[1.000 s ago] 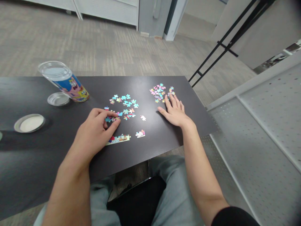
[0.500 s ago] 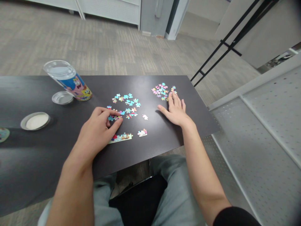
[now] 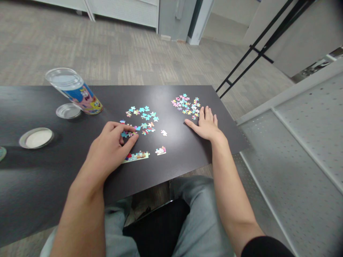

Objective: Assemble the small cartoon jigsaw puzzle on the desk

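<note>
Loose puzzle pieces (image 3: 142,119), mostly cyan, lie scattered mid-desk, thin flat card with knobbed edges. Left hand (image 3: 109,151) rests at the near-left edge of that scatter; thumb and index fingers (image 3: 128,127) curl close together around a few pieces at about (image 3: 128,134), touching them; can't tell if any is actually pinched. Just near of the hand: an assembled strip (image 3: 136,156) of joined pieces, partly under the thumb side. Right of the strip, a small joined cluster (image 3: 160,151); further back, a single pale piece (image 3: 163,133), apart from the rest.

Right hand (image 3: 207,125) lies flat, palm down, fingers spread slightly, holding nothing; its fingertips touch the near edge of a second pile (image 3: 186,103), pink/cyan mixed, far right on the desk.

Desk (image 3: 40,175) is dark, smooth, semi-gloss, rectangular. Far left: a clear plastic tube (image 3: 76,92) with cartoon print, lying tilted, open end toward the camera. Beside it a round clear lid (image 3: 68,111); nearer left, a round metal-rimmed cap (image 3: 36,138) with a white inside. Both well apart from the hands.

Beyond the desk: grey carpet tiles. Right of it: perforated grey panels (image 3: 302,142) and a black metal frame (image 3: 254,50).
</note>
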Motion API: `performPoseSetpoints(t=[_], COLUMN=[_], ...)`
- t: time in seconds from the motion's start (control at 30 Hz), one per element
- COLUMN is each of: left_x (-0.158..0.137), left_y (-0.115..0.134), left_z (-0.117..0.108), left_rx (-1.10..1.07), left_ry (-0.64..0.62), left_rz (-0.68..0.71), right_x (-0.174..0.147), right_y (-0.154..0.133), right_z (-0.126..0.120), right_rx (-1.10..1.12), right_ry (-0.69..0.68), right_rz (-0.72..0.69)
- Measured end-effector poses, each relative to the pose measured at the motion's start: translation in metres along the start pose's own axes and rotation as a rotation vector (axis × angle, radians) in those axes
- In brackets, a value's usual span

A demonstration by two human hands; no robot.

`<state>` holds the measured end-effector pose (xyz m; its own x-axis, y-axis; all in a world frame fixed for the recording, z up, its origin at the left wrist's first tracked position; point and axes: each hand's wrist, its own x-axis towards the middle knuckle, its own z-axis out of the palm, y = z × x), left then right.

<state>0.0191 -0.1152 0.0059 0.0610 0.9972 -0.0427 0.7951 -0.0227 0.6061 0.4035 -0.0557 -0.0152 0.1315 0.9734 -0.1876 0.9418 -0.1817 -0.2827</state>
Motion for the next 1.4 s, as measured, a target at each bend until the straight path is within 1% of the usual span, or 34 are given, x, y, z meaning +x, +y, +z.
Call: performPoseSetpoints(t=[0.17,0.3,0.4,0.63,0.77,0.97,1.23,1.4], left_x=[-0.002,-0.003,-0.003,-0.002,-0.002,-0.001,-0.001,0.002], left_y=[0.005,0.007,0.007,0.007,0.004,0.004,0.005,0.002], left_z=[-0.003,-0.004,-0.003,-0.001,0.001,0.003,0.005,0.004], left_rx=[0.016,0.022,0.033,0.042,0.047,0.052,0.054,0.053], left_ry=[-0.016,-0.026,-0.026,-0.034,-0.018,0.006,0.020,0.039], left_rz=[-0.015,-0.026,-0.027,-0.031,-0.009,-0.008,0.011,0.039], right_x=[-0.001,-0.001,-0.003,-0.004,-0.005,-0.008,-0.010,-0.009], right_y=[0.000,0.001,0.000,-0.004,-0.007,-0.013,-0.007,-0.007], right_z=[-0.001,-0.001,-0.003,-0.005,-0.006,-0.009,-0.004,-0.003], right_rx=[-0.010,-0.003,-0.005,-0.027,-0.063,-0.072,0.000,-0.002], right_ry=[-0.025,0.001,-0.008,-0.032,-0.046,-0.027,0.041,0.037], right_rz=[-0.026,-0.042,-0.046,-0.017,0.000,-0.010,-0.072,-0.078])
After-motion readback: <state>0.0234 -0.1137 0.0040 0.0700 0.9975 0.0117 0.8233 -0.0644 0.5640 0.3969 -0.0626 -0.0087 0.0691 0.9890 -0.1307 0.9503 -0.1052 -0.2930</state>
